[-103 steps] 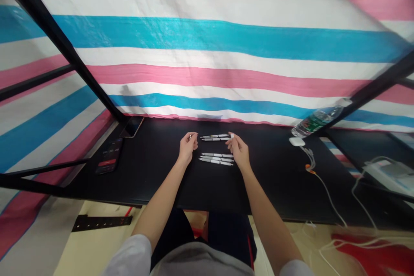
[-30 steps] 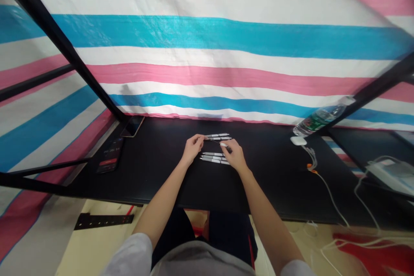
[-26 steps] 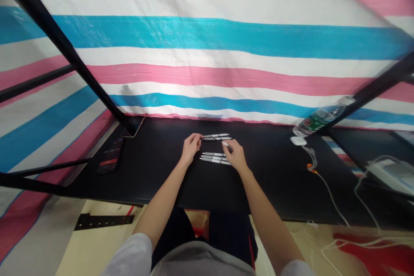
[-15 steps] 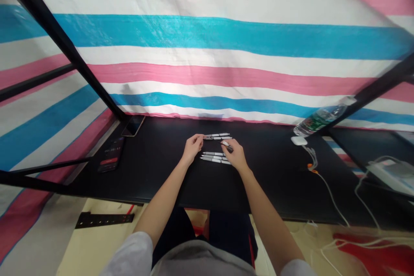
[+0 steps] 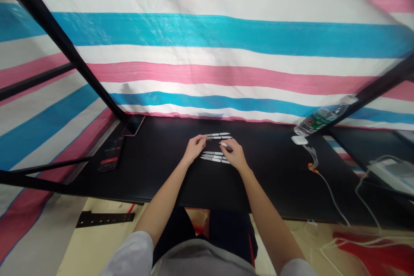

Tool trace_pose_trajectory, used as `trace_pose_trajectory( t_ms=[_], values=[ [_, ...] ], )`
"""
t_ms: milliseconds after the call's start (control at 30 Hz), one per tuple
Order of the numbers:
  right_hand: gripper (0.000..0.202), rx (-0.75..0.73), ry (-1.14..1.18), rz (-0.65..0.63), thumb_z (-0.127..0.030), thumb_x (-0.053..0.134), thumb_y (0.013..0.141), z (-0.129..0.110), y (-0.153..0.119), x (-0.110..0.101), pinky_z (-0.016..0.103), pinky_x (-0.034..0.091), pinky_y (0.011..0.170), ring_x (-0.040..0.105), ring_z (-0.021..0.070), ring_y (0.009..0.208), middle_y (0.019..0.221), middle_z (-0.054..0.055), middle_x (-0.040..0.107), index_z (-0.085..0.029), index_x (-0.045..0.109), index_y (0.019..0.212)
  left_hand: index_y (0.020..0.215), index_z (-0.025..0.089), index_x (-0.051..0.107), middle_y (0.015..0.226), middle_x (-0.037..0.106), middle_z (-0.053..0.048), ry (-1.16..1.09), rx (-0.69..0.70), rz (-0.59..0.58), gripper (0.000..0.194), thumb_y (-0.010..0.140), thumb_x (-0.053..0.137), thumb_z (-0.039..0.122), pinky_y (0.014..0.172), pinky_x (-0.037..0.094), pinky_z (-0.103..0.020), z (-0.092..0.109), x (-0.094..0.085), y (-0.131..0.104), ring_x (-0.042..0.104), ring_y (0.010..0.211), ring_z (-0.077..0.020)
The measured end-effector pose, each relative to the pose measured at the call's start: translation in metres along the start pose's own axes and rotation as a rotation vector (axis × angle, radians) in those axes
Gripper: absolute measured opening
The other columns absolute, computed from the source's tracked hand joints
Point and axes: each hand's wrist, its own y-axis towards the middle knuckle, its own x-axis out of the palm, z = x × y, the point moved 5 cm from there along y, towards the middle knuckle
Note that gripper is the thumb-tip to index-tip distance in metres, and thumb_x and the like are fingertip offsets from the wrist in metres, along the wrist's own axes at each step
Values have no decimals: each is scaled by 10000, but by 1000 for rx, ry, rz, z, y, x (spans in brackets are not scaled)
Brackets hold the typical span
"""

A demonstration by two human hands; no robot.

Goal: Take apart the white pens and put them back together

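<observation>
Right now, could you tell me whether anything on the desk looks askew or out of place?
Only the bottle stands out: it lies on its side at the desk's far right. The pens lie in neat rows.

Both bare forearms reach forward from grey short sleeves at the near edge of the view and converge toward the middle. The left hand is held palm-inward, its fingers curled and the fingertips pinched together toward the right. The right hand sits just right of it, knuckles up, thumb and forefinger closed in a pinch. The two hands are near each other, not touching.
</observation>
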Motion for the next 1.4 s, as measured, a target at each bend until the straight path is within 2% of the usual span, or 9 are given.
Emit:
trace_pose_trajectory(
  t_ms=[200, 400, 533, 700, 1000, 1133, 1200, 1333, 1400],
  values=[
    [187, -64, -41, -15, -298, 542, 896, -3, -1, 0, 344, 499, 755, 605, 207, 804, 825, 58, 699, -221, 712, 892, 842, 134, 721, 572, 526, 14, 218, 97, -56, 318, 821, 605, 429, 500, 290, -222, 3, 1, -1, 394, 507, -82],
    [163, -72, -47, -17, -266, 553, 892, -2, -2, 2, 324, 505, 735, 603, 195, 778, 799, 47, 678, -222, 709, 910, 868, 137, 727, 556, 492, 25, 108, 96, -52, 338, 781, 664, 458, 502, 280, -228, 3, 3, -2, 377, 505, -80],
    [179, -51, -54, 15, -257, 568, 877, 0, -2, -1, 342, 511, 816, 624, 206, 884, 922, 63, 677, -219, 684, 1008, 840, 140, 698, 530, 440, 44, -16, 38, 43, 346, 742, 701, 472, 467, 244, -215, 1, -4, 0, 355, 477, -67],
    [203, -16, -54, 31, -263, 567, 874, 3, -2, -2, 349, 517, 839, 632, 202, 878, 933, 64, 672, -215, 669, 1043, 786, 141, 664, 517, 390, 60, -97, -23, 121, 337, 707, 737, 459, 437, 192, -201, 0, -8, 1, 320, 455, -49],
    [164, -48, -49, -22, -255, 549, 881, 5, -3, 4, 328, 541, 772, 664, 198, 837, 876, 55, 718, -224, 704, 922, 843, 135, 721, 541, 484, 30, -41, -2, 1, 345, 706, 740, 452, 471, 276, -217, -6, 0, -1, 409, 496, -80],
    [190, -11, -62, 20, -257, 527, 887, 9, -4, 1, 307, 542, 711, 663, 190, 798, 893, 63, 720, -214, 706, 934, 1016, 135, 683, 610, 531, 13, -230, 2, 60, 366, 815, 625, 436, 467, 280, -226, -3, -1, 3, 417, 498, -85],
    [198, 3, -63, 40, -256, 521, 887, 11, -4, 0, 296, 539, 688, 663, 187, 790, 902, 67, 721, -208, 706, 939, 990, 128, 660, 662, 573, -17, -392, -9, 114, 324, 864, 541, 401, 475, 306, -233, -2, -4, 6, 451, 518, -94],
    [206, 3, -70, 54, -249, 513, 887, 12, -4, -1, 290, 539, 684, 665, 186, 785, 896, 72, 719, -200, 708, 933, 883, 124, 657, 720, 604, -41, -522, -79, 168, 162, 801, 617, 258, 527, 370, -223, -3, -10, 8, 531, 620, -104],
    [206, 4, -77, 57, -246, 514, 884, 13, -4, -2, 291, 540, 691, 667, 186, 784, 892, 71, 719, -199, 708, 931, 896, 122, 681, 763, 612, -44, -510, -98, 168, 177, 760, 683, 235, 567, 407, -219, -3, -11, 6, 557, 682, -106]
  ],
)
